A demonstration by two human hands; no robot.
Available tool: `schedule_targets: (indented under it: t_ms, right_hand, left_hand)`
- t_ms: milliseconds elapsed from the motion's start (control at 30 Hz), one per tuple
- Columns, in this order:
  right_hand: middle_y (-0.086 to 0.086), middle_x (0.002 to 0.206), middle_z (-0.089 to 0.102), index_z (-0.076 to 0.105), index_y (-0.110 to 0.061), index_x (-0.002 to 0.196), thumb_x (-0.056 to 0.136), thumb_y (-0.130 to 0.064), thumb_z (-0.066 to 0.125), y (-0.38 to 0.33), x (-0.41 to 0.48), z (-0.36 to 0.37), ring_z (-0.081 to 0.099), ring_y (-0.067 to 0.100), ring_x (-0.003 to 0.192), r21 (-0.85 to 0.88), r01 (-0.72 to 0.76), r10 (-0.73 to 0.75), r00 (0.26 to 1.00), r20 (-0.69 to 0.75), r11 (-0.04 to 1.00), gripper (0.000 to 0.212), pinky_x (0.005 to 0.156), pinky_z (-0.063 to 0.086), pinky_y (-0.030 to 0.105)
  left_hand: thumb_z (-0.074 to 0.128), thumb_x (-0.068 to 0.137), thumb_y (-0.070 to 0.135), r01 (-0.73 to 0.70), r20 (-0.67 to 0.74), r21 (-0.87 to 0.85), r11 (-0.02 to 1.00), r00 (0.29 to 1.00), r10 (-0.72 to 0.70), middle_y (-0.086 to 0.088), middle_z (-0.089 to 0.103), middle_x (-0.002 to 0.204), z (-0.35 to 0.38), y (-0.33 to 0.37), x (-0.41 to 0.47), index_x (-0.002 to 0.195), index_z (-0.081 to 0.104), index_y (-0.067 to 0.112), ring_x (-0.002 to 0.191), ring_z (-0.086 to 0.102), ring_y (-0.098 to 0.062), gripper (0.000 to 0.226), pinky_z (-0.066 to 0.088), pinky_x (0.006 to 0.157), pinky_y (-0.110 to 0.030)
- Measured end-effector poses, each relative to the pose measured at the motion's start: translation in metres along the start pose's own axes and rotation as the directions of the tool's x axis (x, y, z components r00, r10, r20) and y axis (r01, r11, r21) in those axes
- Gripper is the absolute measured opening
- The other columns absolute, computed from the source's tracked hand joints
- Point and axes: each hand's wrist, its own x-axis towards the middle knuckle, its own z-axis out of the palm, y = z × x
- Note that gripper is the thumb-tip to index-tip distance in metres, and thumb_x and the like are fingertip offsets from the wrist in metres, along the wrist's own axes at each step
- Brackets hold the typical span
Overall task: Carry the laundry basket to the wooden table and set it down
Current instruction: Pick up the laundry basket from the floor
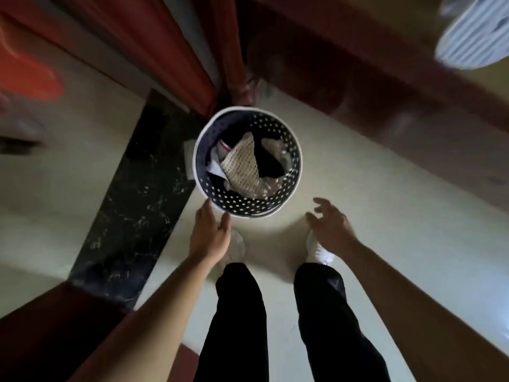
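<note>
Both hands open: left hand [210,234] seemingly touching laundry basket [298,172] rim, right hand [332,226] empty.

No text, label, brand, number or sign can be read anywhere in the frame. A pale triangular mark is seen on the dark trouser leg [334,285] at lower right of centre, but no letters can be made out in it. The striped fabric [473,34] at upper right is blurred, and nothing is legible on it.
</note>
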Motion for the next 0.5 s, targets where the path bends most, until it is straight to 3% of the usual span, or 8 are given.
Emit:
schedule_targets:
  t_ms: [100,200,300,367,400,433,500]
  right_hand:
    - [0.014,0.145,0.061,0.041,-0.014,0.155,0.101,-0.036,0.06,0.003,0.05,0.03,0.063,0.034,0.128,0.04,-0.01,0.011,0.999,-0.037,0.999,0.061,0.104,0.045,0.037]
    - [0.01,0.152,0.056,0.03,-0.014,0.161,0.1,-0.05,0.055,0.0,0.083,0.056,0.055,0.034,0.137,0.06,-0.071,0.07,0.997,0.033,0.996,0.075,0.109,0.04,0.037]
    - [0.011,0.14,0.065,0.047,-0.019,0.148,0.091,-0.058,0.061,0.0,0.101,0.076,0.062,0.038,0.127,0.187,-0.102,0.088,0.992,0.085,0.977,0.07,0.105,0.051,0.049]
    - [0.011,0.127,0.071,0.057,-0.017,0.135,0.089,-0.043,0.065,0.002,0.107,0.085,0.07,0.037,0.114,0.301,-0.104,0.078,0.992,0.095,0.948,0.054,0.095,0.058,0.055]
    - [0.013,0.125,0.071,0.058,-0.014,0.134,0.092,-0.029,0.064,0.001,0.106,0.088,0.073,0.037,0.111,0.387,-0.129,0.093,0.99,0.111,0.913,0.045,0.091,0.061,0.053]
    - [0.016,0.124,0.072,0.057,-0.01,0.134,0.095,-0.017,0.061,-0.002,0.103,0.087,0.074,0.036,0.109,0.475,-0.15,0.104,0.987,0.122,0.867,0.04,0.087,0.063,0.049]
    - [0.016,0.12,0.073,0.06,-0.009,0.132,0.096,-0.006,0.054,-0.009,0.091,0.076,0.076,0.031,0.104,0.551,-0.143,0.104,0.989,0.102,0.822,0.036,0.079,0.066,0.041]
  left_hand:
    - [0.061,0.096,0.022,0.05,-0.177,-0.031,0.998,0.983,-0.054,-0.029,0.033,0.156,0.021,-0.012,0.049,0.153,0.027,-0.007,0.14,0.037,-0.04,0.073,0.024,0.106,-0.031]
    - [0.06,0.095,0.027,0.149,-0.22,-0.122,0.981,0.96,-0.173,-0.024,0.029,0.159,0.036,-0.024,0.09,0.155,0.022,-0.003,0.143,0.035,-0.036,0.078,0.026,0.108,-0.032]
    - [0.059,0.091,0.025,0.162,-0.175,-0.238,0.958,0.963,-0.207,-0.017,0.049,0.147,0.047,-0.03,0.107,0.153,0.026,0.005,0.128,0.053,-0.034,0.073,0.042,0.1,-0.032]
    - [0.059,0.094,0.02,0.173,-0.131,-0.248,0.953,0.969,-0.209,-0.008,0.053,0.139,0.05,-0.035,0.109,0.153,0.023,0.01,0.118,0.057,-0.026,0.07,0.043,0.093,-0.026]
    - [0.06,0.093,0.022,0.179,-0.118,-0.26,0.949,0.97,-0.215,-0.006,0.053,0.142,0.049,-0.037,0.107,0.153,0.025,0.014,0.12,0.057,-0.025,0.07,0.044,0.098,-0.027]
    - [0.061,0.091,0.027,0.181,-0.104,-0.293,0.939,0.97,-0.219,-0.005,0.053,0.145,0.045,-0.039,0.104,0.152,0.029,0.018,0.124,0.058,-0.026,0.069,0.047,0.103,-0.034]
    - [0.06,0.083,0.036,0.239,-0.048,-0.351,0.905,0.961,-0.272,-0.006,0.059,0.14,0.039,-0.046,0.095,0.146,0.039,0.021,0.12,0.062,-0.029,0.068,0.053,0.1,-0.048]
